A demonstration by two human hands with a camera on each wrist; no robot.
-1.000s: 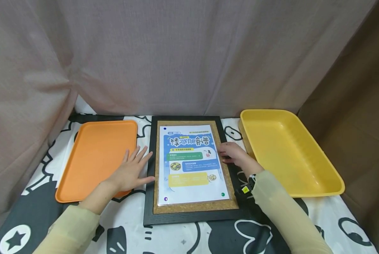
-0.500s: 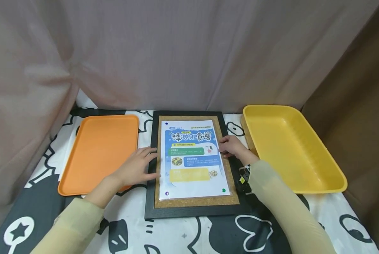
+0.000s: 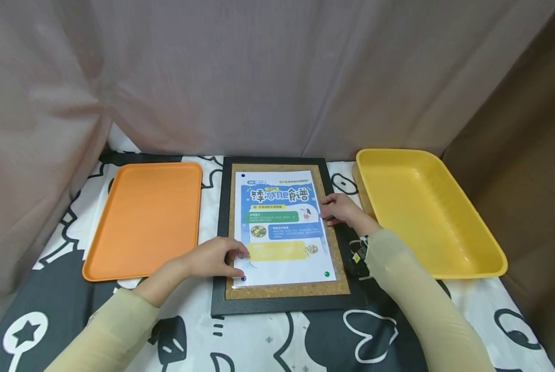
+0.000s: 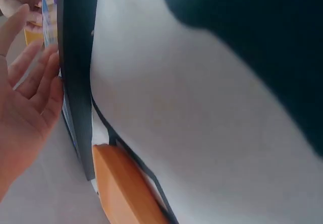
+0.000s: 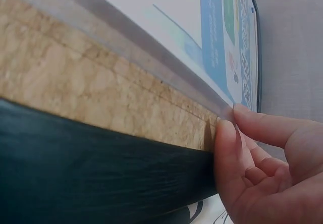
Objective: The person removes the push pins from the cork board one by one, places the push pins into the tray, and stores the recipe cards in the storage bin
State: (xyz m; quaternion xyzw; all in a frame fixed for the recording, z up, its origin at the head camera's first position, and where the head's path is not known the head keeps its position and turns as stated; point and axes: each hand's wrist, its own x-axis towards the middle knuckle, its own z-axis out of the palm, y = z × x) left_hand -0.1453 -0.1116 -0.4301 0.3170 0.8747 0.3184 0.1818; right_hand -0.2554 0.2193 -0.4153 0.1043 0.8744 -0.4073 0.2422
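A laminated sheet (image 3: 277, 264) with blue, green and yellow print lies on a cork board (image 3: 286, 292) with a black frame (image 3: 277, 305). My right hand (image 3: 343, 211) pinches the sheet's right edge between thumb and forefinger; the right wrist view shows that edge slightly raised off the cork. Over the sheet's lower left part is my left hand (image 3: 214, 257), fingers bent and thumb apart from them. Its thumb tip is beside a purple pushpin (image 3: 243, 278); whether they touch, I cannot tell. A green pushpin (image 3: 327, 274) marks the lower right corner, a blue pushpin (image 3: 243, 175) the upper left.
An orange tray (image 3: 152, 222) lies left of the board, under the left forearm's far side. To the right stands a deep yellow tray (image 3: 426, 222). Black-and-white patterned cloth (image 3: 254, 341) covers the table. Grey-brown curtain (image 3: 258, 77) hangs behind and along the sides.
My left hand has moved from beside the frame's left side, fingers spread, to the sheet's lower left corner, fingers now bent. My right hand stays at the right edge. The head view has shifted slightly.
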